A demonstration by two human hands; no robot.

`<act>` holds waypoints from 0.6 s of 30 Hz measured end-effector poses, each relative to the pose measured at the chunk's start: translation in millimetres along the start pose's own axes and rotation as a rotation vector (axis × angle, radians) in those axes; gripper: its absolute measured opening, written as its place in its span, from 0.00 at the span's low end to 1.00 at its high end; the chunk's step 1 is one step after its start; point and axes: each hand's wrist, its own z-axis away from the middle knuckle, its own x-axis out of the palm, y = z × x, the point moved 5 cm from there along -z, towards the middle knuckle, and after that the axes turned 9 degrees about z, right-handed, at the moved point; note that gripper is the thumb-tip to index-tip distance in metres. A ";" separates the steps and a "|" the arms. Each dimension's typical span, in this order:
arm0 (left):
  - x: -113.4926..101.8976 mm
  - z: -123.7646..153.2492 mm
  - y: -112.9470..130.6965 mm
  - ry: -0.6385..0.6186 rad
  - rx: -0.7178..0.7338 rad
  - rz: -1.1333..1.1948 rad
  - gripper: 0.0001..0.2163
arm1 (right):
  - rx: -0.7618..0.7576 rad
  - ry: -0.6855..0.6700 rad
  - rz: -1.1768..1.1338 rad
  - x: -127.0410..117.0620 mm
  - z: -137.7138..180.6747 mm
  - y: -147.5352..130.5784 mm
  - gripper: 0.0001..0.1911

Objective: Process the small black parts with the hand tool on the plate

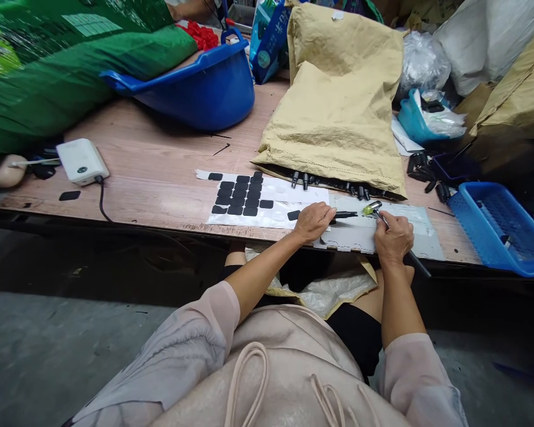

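Beige top (291, 365); left grip (314, 223) holds at least one rod (346, 214), right grip (394, 236) one hammer (374, 207)

Black rod (347, 214), slim, nearly level in the left hand (312, 223), tip pointing right; and there's the hammer (372, 207), slanted in the right hand (394, 237), metal-and-yellow-green head up near that tip, dark grip poking out below.

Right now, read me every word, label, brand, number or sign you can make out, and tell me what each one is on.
No text reads clearly.
Blue bag at the back: pale lettering, turned sideways, too blurred to read.
White device on the table: a small round dark mark, too small to make out.
Green bag: a pale printed panel, nothing legible.
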 end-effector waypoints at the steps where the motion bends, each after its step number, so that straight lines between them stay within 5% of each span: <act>1: 0.0 -0.4 -0.2 0.000 -0.001 0.001 0.19 | 0.014 -0.009 -0.004 0.1 0.4 -0.6 0.15; 8: -8.2 5.7 11.5 0.002 0.027 0.025 0.20 | 0.028 -0.042 -0.016 -5.8 1.2 -5.1 0.16; 11: -9.8 39.6 32.3 -0.050 0.237 0.086 0.20 | 0.032 -0.053 -0.005 -5.7 1.1 -4.9 0.16; 14: 5.6 91.9 43.1 -0.242 0.408 0.098 0.19 | 0.046 -0.052 -0.005 -4.6 1.0 -3.8 0.16; 18: 42.0 138.2 8.7 -0.451 0.129 -0.047 0.17 | 0.042 -0.052 -0.012 -3.9 1.1 -3.8 0.16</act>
